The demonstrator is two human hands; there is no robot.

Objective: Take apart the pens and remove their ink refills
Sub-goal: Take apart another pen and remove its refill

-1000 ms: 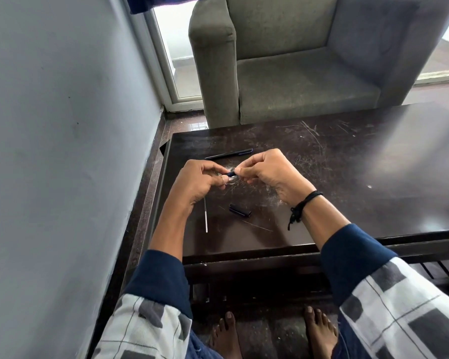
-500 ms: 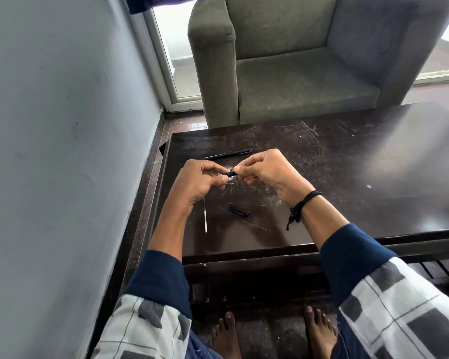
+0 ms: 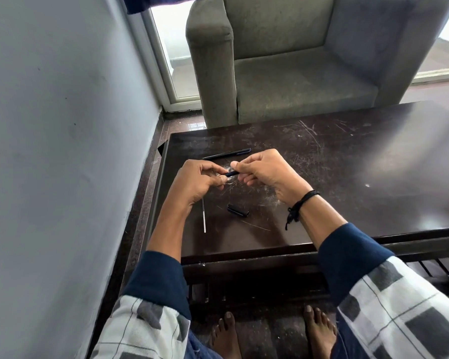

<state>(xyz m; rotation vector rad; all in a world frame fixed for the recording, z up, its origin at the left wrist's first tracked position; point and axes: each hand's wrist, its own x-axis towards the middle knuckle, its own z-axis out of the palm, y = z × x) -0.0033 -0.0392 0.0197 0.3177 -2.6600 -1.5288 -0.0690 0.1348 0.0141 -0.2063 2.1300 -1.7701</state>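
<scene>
Both hands hold one dark blue pen (image 3: 231, 173) just above the dark wooden table (image 3: 347, 177). My left hand (image 3: 198, 181) pinches its left end and my right hand (image 3: 263, 170) grips its right end; only a short stretch shows between the fingers. A thin pale ink refill (image 3: 204, 216) lies on the table below my left hand. A short dark pen cap or barrel piece (image 3: 238, 210) lies below the hands. A second whole dark pen (image 3: 227, 154) lies just beyond the hands.
A grey wall (image 3: 62, 151) runs close along the table's left side. A grey armchair (image 3: 296, 68) stands behind the table. The table's right half is scratched and bare. My bare feet (image 3: 270, 332) are on the floor under the front edge.
My hands have drawn slightly apart, so a little more of the dark pen shows between them. The parts on the table have not moved.
</scene>
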